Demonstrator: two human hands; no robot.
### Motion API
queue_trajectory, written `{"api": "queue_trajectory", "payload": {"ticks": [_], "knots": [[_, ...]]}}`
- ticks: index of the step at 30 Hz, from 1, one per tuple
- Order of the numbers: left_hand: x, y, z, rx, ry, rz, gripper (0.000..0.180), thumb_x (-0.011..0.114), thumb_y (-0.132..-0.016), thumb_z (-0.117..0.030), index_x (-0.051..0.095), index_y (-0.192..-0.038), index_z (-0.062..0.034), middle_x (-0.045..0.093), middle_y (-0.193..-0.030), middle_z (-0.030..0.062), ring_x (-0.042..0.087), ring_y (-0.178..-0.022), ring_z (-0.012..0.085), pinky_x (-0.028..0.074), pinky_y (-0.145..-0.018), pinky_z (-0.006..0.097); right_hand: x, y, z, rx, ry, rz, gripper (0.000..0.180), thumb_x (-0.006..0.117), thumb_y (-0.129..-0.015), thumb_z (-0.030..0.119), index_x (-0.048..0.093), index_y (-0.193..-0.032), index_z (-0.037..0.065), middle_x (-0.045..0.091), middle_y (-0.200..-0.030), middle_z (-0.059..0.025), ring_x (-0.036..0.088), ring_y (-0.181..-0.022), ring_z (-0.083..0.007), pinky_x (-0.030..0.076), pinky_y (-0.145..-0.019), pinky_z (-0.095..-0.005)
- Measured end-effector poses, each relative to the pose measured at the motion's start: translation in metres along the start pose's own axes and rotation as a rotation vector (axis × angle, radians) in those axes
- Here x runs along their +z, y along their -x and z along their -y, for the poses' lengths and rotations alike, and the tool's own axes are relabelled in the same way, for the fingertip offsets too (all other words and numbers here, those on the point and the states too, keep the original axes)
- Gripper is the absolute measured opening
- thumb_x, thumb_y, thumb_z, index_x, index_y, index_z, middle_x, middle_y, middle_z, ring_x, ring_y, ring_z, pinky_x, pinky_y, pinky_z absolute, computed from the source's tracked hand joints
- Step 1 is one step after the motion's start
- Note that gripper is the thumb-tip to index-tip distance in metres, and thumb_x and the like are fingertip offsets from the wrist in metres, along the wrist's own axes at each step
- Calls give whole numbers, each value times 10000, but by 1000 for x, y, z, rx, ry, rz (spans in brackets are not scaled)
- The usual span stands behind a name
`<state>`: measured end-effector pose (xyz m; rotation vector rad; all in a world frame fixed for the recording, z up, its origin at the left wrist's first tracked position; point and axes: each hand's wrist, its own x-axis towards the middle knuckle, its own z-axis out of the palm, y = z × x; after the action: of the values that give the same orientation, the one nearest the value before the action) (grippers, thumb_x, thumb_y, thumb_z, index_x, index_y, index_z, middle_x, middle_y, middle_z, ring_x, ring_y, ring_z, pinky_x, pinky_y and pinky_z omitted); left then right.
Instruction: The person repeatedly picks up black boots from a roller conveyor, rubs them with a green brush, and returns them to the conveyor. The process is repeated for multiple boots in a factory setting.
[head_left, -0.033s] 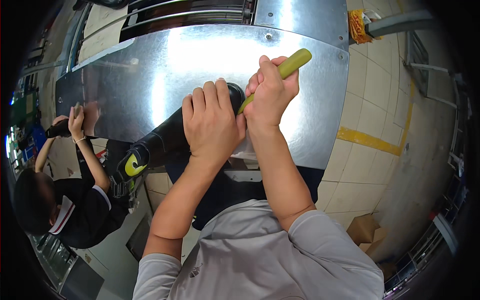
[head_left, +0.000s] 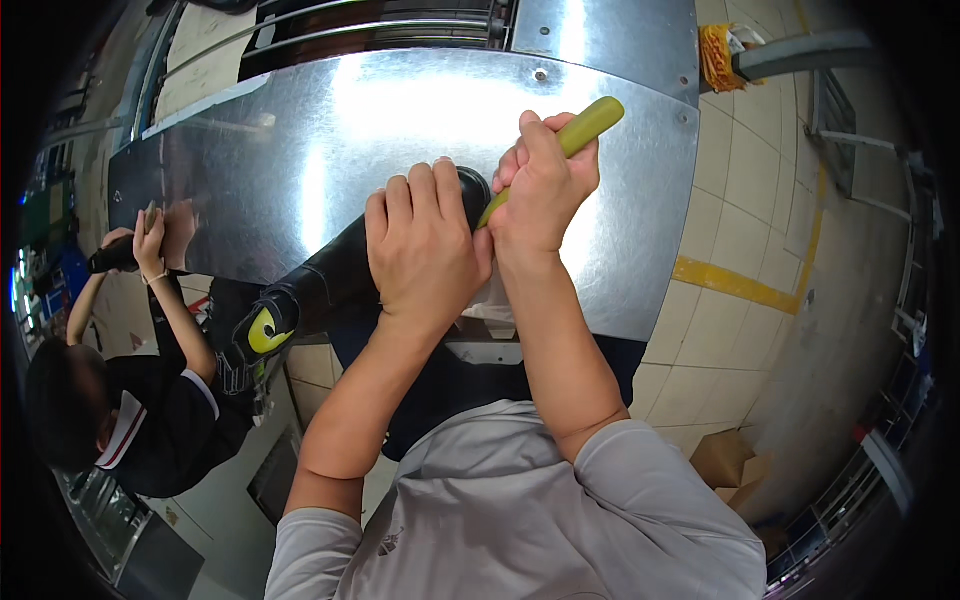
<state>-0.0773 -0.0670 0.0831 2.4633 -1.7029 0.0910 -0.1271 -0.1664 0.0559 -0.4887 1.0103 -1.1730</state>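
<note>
A black shoe (head_left: pixel 320 285) with a yellow patch at its near end lies across the front of a shiny metal table (head_left: pixel 300 150). My left hand (head_left: pixel 425 250) presses down on the shoe's far part, fingers curled over it. My right hand (head_left: pixel 545 190) is clenched around a tool with a yellow-green handle (head_left: pixel 592 122). The handle slants up to the right, and the tool's working end points down at the shoe's far end beside my left hand. The tip itself is hidden by my hands.
A person in a black shirt (head_left: pixel 150 400) works at the table's left end, with both hands (head_left: pixel 150 240) on a dark object. Tiled floor with a yellow stripe (head_left: pixel 740 285) runs along the right. A cardboard box (head_left: pixel 725 465) sits at lower right.
</note>
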Motion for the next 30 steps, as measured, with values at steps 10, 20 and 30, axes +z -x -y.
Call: {"api": "queue_trajectory", "payload": {"ticks": [10,20,30], "knots": [[6,-2,10,37,-16,-51,646,793,-748,-285,606,-1289,14,641,-1193,143,606,-1092,313,450,-973,439,11,-10,-7,-69,-34,72,202,663,-902,58,486,-1000,64,469,-648,-10,439,-436,-101,385,-400,-269],[-1,28,21,200,-155,-107,874,794,-756,-570,551,-1423,-60,602,-1319,124,567,-1228,305,403,-1060,481,-56,9,6,154,-327,312,494,632,-1026,447,552,-1200,-8,552,-704,-38,579,-601,-162,520,-553,-344],[1,30,34,275,-21,-85,767,733,-804,-543,593,-1326,2,611,-1231,136,576,-1152,303,418,-1019,437,-64,19,-22,150,-402,584,245,594,-1027,251,554,-928,30,515,-550,-67,539,-438,-194,525,-450,-380]]}}
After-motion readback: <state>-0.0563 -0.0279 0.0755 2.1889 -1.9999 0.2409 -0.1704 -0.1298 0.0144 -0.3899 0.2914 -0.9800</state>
